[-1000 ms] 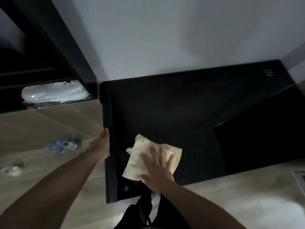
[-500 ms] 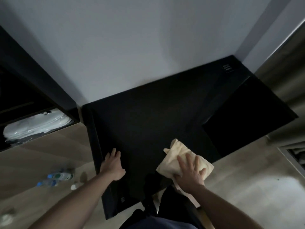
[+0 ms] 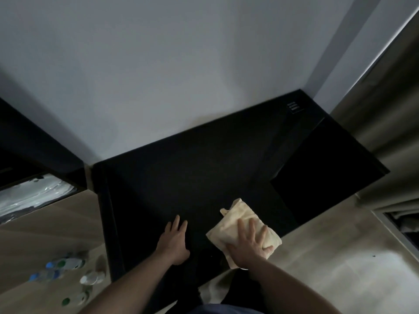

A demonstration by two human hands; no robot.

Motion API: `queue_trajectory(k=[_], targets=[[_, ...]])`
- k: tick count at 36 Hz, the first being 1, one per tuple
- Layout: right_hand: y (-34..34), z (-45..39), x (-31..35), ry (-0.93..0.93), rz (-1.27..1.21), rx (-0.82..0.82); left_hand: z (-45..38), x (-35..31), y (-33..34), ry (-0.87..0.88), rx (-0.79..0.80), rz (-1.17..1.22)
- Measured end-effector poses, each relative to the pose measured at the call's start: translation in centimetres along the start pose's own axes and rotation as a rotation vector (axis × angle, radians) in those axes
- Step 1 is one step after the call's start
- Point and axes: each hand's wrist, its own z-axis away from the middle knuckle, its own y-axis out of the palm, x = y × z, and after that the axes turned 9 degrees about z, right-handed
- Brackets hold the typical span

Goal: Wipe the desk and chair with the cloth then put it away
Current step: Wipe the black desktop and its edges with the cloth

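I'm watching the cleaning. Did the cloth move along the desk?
Yes. The cloth slid rightward, away from the desk's left edge, under the right hand.

Both bare forearms reached in from six o'clock toward twelve. The left hand (image 3: 173,242) lay flat, palm down, fingers together and pointing to twelve o'clock, thumb tucked toward three. The right hand (image 3: 248,242), at three o'clock of the left and just beside it, pressed palm down with fingers spread, thumb out toward three o'clock.
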Motion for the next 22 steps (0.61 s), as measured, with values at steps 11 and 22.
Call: queue_trajectory(k=[11,22], targets=[[-9.1,-6.6,-11.5,0.095,-0.057,0.007,-5.0,-9.1,-0.4,-0.007,-0.005,0.022],[-14.7,-10.6,-16.4,0.096,-0.067,0.056,-7.4,-16.4,0.5,-0.103,0.067,0.134]])
